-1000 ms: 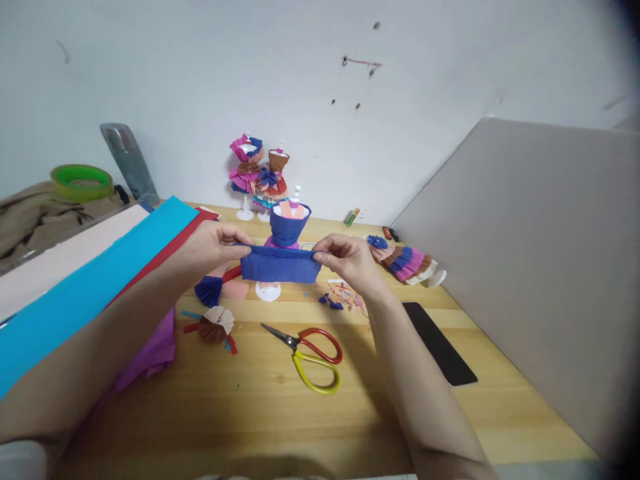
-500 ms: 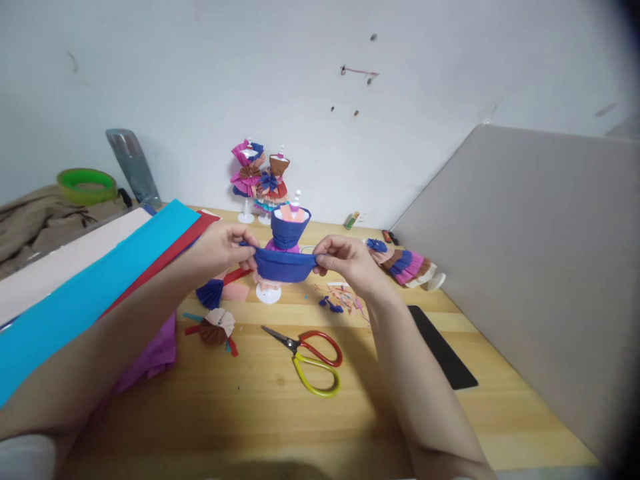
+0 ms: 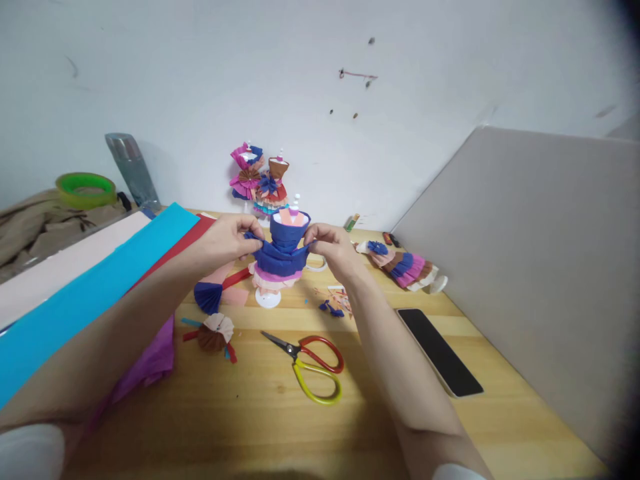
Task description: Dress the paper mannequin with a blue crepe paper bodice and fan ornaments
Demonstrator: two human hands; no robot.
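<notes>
A small mannequin (image 3: pixel 290 230) on a white round base stands upright at mid-table, dressed in a blue bodice over a pink and peach ruffled skirt. Across its waist and upper skirt lies a blue paper strip (image 3: pixel 283 261), touching the front. My left hand (image 3: pixel 235 237) pinches the strip's left end between thumb and fingers. At the right end, my right hand (image 3: pixel 333 248) pinches it the same way. Scissors (image 3: pixel 295 350) with one red and one yellow handle lie in front of the mannequin, blades slightly apart.
Coloured paper sheets (image 3: pixel 100 283) lie at left, beside a tape roll (image 3: pixel 86 189) and a bottle (image 3: pixel 133 170). Two dressed mannequins (image 3: pixel 270 177) stand behind; another (image 3: pixel 407 267) lies at right near a phone (image 3: pixel 440 351). Paper rosettes (image 3: pixel 215 332) and scraps (image 3: pixel 334 303) surround the base.
Both hands have moved closer together and slightly up, bringing the blue strip against the mannequin's waist. The strip is now curved and gathered, and more of the pink skirt shows below it.
</notes>
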